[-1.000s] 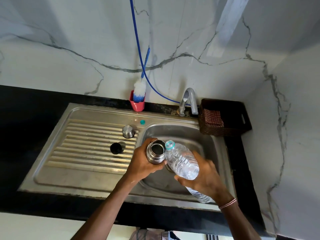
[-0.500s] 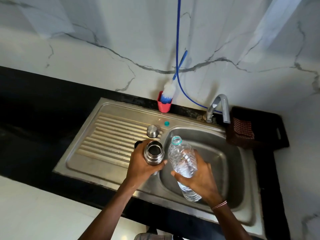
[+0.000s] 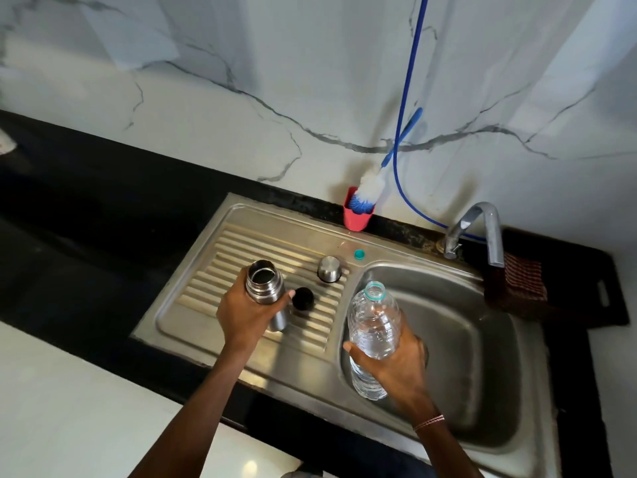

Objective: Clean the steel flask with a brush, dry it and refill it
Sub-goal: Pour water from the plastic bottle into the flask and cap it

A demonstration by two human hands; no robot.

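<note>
Apart now, the steel flask (image 3: 264, 288) and the plastic water bottle (image 3: 372, 326) no longer sat mouth beside mouth. The left grip (image 3: 245, 316) had carried the flask leftward over the sink's ribbed drainboard (image 3: 206, 288), fingers wrapped round its body, its open mouth upward, just beside the black stopper (image 3: 303, 298). The right grip (image 3: 396, 357) held the uncapped bottle nearly upright at the basin's (image 3: 482, 357) left edge. The steel cap (image 3: 330, 269) and teal bottle cap (image 3: 359, 254) lay near the drainboard's far right corner.

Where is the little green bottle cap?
In the head view, the green cap lies on the steel sink top, just right of the shiny flask lid and in front of the red brush cup.
</note>
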